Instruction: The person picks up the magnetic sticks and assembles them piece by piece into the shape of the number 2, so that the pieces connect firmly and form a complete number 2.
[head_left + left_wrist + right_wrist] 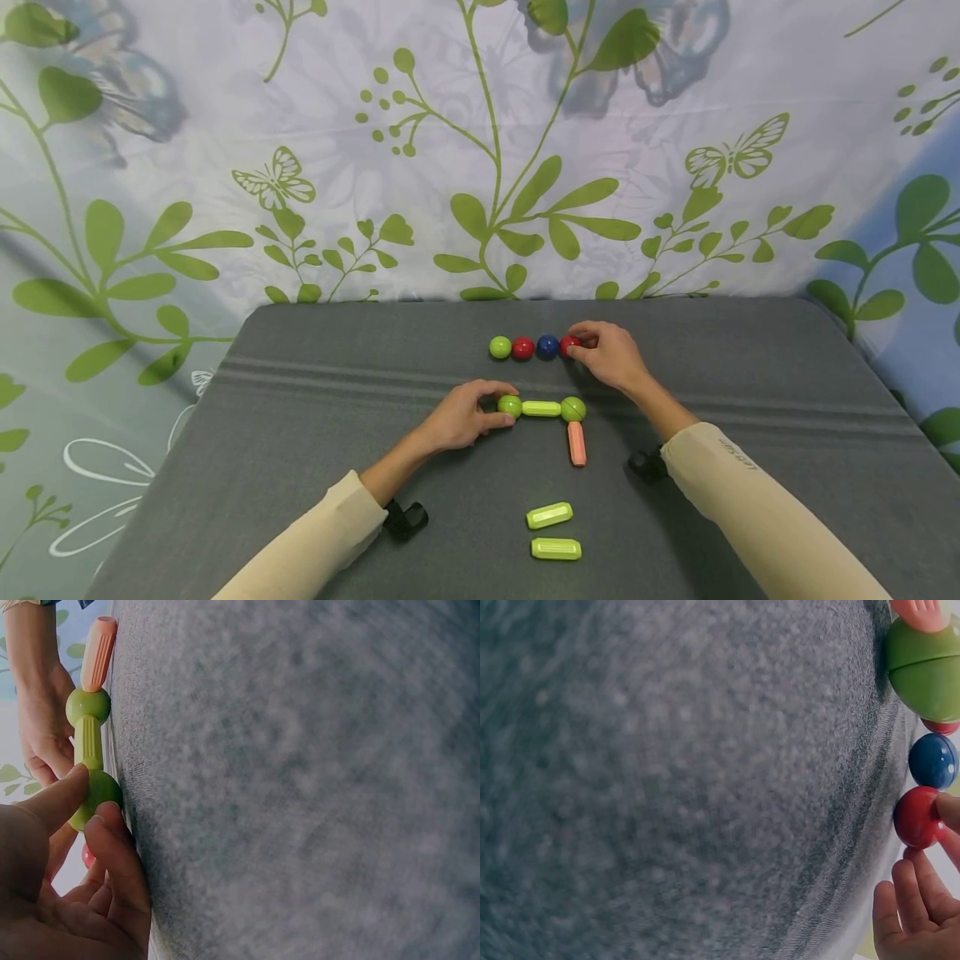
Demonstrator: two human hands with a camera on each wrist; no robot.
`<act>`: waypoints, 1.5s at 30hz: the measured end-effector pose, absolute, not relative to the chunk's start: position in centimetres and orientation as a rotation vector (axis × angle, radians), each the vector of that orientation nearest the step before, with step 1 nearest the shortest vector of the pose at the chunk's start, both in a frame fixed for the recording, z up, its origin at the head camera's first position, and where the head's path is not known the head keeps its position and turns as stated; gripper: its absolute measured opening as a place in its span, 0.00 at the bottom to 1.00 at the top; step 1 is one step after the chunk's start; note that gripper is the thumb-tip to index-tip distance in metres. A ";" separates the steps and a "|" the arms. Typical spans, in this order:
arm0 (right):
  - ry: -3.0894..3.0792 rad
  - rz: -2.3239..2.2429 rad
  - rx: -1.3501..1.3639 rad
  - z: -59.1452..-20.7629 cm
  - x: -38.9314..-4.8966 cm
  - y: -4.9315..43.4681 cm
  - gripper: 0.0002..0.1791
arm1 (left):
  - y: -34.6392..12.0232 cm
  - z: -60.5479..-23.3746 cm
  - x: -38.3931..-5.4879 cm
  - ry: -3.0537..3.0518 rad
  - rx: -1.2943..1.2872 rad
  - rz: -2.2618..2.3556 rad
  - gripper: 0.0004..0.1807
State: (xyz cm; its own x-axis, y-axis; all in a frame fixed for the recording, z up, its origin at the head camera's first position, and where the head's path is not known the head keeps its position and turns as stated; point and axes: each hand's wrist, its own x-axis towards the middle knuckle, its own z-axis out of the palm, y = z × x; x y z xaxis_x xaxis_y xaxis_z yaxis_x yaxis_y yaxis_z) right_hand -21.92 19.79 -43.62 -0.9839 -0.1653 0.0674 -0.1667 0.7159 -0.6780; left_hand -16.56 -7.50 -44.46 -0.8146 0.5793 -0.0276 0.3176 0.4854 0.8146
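Note:
My left hand (461,415) pinches a green ball (510,406) between thumb and fingers. From that ball a yellow-green rod (542,408) runs right to a second green ball (573,409), and a salmon-pink rod (577,444) points from there toward the near side. In the left wrist view, the thumb and a fingertip press on the held green ball (103,796). Farther back, my right hand (613,357) pinches a red ball (567,346) at the right end of a row. The right wrist view shows this red ball (917,817) with fingertips against it.
The row continues leftward with a blue ball (548,347), another red ball (522,347) and a light green ball (500,347). Two loose yellow-green rods, an upper rod (549,515) and a lower rod (556,548), lie nearer on the grey tabletop (300,433). A leaf-patterned cloth (420,183) hangs behind.

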 end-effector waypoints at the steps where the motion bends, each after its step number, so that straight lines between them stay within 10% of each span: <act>1: -2.908 1.149 0.283 -43.6 -21.9 19.8 0.18 | -7.5 -44.4 -16.6 2.437 0.758 1.242 0.19; 30: -2.811 1.160 0.265 -43.6 -20.7 20.3 0.17 | -7.6 -44.5 -16.5 2.440 0.760 1.249 0.19; 45: -2.668 1.376 0.404 -41.7 -13.6 20.3 0.15 | -7.4 -44.6 -16.5 2.445 0.770 1.238 0.19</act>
State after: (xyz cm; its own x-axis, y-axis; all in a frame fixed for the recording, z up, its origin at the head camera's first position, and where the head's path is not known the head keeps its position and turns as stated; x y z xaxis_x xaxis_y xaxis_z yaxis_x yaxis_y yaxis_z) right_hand -13.65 20.32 -41.69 -0.9581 -0.1832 0.2202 -0.2856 0.5530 -0.7827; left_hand -16.53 -7.40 -44.59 -0.8139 0.5807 -0.0194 0.3280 0.4868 0.8096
